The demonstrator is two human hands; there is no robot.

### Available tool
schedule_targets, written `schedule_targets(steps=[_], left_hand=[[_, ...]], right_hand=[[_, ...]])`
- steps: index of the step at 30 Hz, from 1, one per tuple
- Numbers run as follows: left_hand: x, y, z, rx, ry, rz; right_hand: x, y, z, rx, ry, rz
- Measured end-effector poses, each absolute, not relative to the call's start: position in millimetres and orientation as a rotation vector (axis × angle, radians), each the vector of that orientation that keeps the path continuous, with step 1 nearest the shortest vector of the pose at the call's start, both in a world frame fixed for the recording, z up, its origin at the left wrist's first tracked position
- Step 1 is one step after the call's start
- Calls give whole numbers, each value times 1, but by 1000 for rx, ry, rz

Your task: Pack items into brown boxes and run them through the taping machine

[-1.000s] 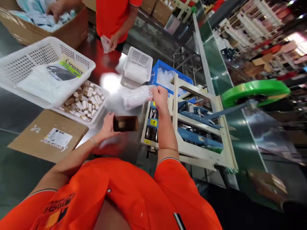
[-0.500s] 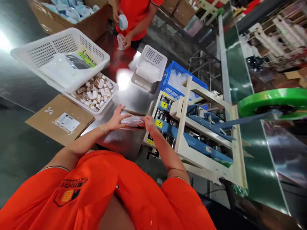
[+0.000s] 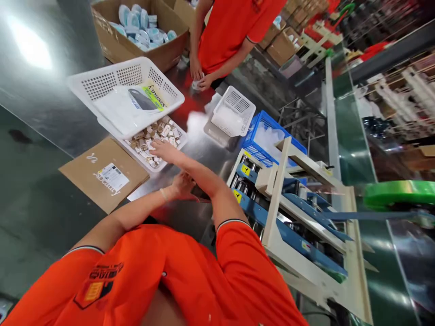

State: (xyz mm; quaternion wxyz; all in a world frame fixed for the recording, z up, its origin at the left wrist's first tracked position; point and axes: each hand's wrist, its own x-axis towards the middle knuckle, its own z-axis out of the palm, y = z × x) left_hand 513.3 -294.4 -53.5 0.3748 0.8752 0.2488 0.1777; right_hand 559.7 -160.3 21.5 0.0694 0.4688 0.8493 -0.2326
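My right hand (image 3: 166, 151) reaches across my left forearm into the low white basket (image 3: 157, 169). Its fingers are stretched out over small bottles (image 3: 145, 146) with white labels and caps; I see nothing held in them. By the table's near side, my left hand (image 3: 183, 184) is closed around a small cardboard box (image 3: 203, 198). My right forearm covers most of that box, so its contents are hidden.
A larger white basket (image 3: 112, 72) holds plastic-wrapped packs (image 3: 124, 106). A flat carton (image 3: 103, 174) lies at left. Across the table a co-worker's hands (image 3: 200, 79) handle something small. A white basket (image 3: 238, 102), a blue crate (image 3: 260, 136) and a carton-sealing machine (image 3: 277, 199) stand at right.
My right hand has let go of the small box and moved left to the bottles. My left hand has stayed with the box. The view has shifted, and the co-worker's hands have come together.
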Motion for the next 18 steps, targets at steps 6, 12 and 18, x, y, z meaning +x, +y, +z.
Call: schedule_targets(steps=[6,12,18], left_hand=[[513,-292,-56,2348,558,397],[521,-296,-67,2230,608,601],[526,-300,-74,2167,584,670]], right_hand=[[552,-139,30,1341,2534,-623],[661,-245,123,1797,2263,-859],[674,-250,131,1879,1975,-931]])
